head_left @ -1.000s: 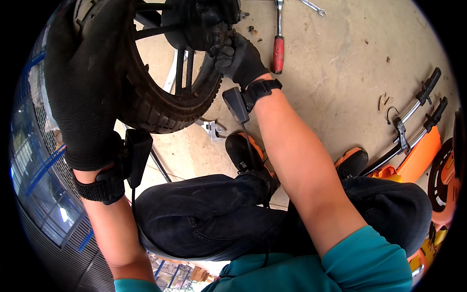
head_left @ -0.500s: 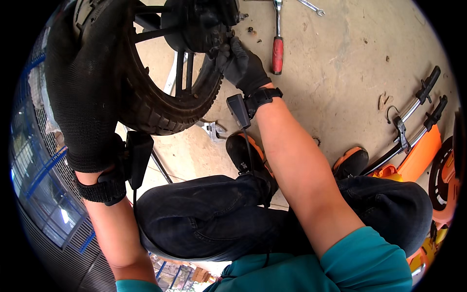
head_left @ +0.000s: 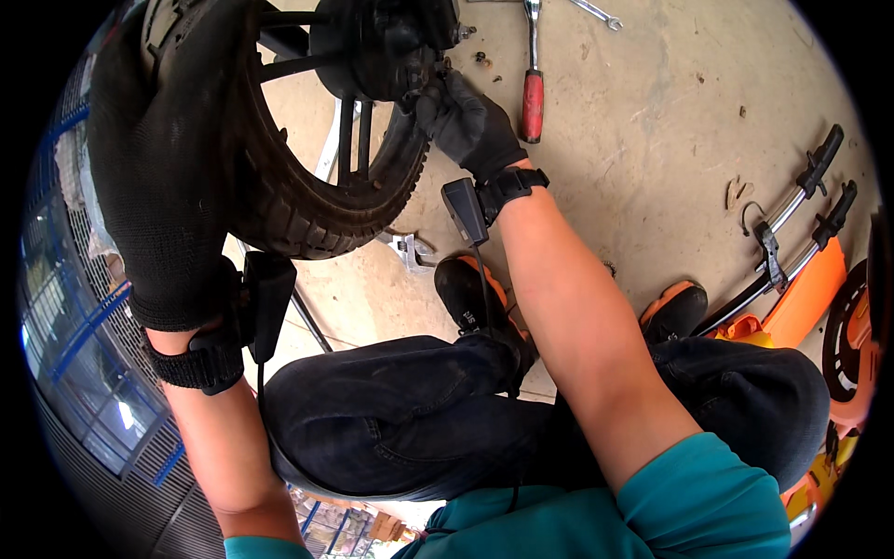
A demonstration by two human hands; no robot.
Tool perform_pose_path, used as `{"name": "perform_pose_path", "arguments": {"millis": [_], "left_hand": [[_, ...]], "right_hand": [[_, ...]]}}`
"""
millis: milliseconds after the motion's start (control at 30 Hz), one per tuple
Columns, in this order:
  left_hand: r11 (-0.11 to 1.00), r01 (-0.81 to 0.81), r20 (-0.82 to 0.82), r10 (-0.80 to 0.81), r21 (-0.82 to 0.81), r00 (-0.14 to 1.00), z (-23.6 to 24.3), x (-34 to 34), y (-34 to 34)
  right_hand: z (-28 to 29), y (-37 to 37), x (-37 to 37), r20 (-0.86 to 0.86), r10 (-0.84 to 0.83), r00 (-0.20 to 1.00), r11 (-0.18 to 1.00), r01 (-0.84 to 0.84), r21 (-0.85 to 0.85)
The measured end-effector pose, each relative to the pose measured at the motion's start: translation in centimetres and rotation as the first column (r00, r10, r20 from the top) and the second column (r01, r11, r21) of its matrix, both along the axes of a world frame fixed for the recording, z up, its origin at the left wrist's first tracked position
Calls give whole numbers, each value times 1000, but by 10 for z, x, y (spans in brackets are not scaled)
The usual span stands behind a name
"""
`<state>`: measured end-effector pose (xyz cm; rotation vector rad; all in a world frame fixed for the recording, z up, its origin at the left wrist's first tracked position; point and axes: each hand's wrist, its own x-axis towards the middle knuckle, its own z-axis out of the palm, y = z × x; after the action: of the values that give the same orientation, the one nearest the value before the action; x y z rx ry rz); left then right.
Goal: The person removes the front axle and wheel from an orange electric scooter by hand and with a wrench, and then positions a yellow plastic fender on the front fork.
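A black spoked wheel with a knobbly tyre [head_left: 317, 228] stands at the upper left. My left hand [head_left: 163, 140], in a black knit glove, grips the tyre from the left, thumb and fingers parted around the tread; its fingertips are partly hidden. At the dark hub [head_left: 358, 56], my right hand [head_left: 470, 126], also gloved in black, has its fingers bent and pinched together beside the axle fittings. Whatever lies between those fingertips is too small and dark to make out. A threaded axle end [head_left: 466, 33] juts out just above them.
A red-handled ratchet [head_left: 532, 102] and a spanner [head_left: 598, 13] lie on the concrete right of the wheel. An adjustable wrench [head_left: 410, 250] is below the tyre. Small loose parts [head_left: 481, 59] lie by the hub. An orange machine with black handles [head_left: 805, 293] is at the right.
My right hand and forearm have shifted slightly to the right, the fingertips still at the hub. My left hand and the wheel look almost unmoved.
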<state>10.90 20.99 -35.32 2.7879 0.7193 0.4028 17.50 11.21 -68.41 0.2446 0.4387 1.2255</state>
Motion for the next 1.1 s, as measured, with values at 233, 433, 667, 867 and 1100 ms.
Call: {"name": "perform_pose_path", "arguments": {"millis": [233, 433, 667, 867, 1100], "left_hand": [[999, 23, -39, -21, 46, 999, 0, 3, 1], [1000, 15, -36, -15, 10, 999, 0, -13, 7], [1000, 4, -9, -4, 11, 1000, -2, -11, 3], [991, 64, -75, -56, 120, 996, -1, -13, 8], [939, 180, -190, -128, 292, 973, 1, -13, 12]], "right_hand": [[-27, 12, 0, 735, 75, 674, 979, 89, -182], [-22, 7, 11, 41, 178, 983, 966, -183, 181], [-11, -3, 0, 42, 28, 999, 999, -30, 46], [-15, 8, 1, -149, 88, 985, 977, -57, 205], [-13, -5, 5, 80, 122, 989, 993, -121, -6]]}}
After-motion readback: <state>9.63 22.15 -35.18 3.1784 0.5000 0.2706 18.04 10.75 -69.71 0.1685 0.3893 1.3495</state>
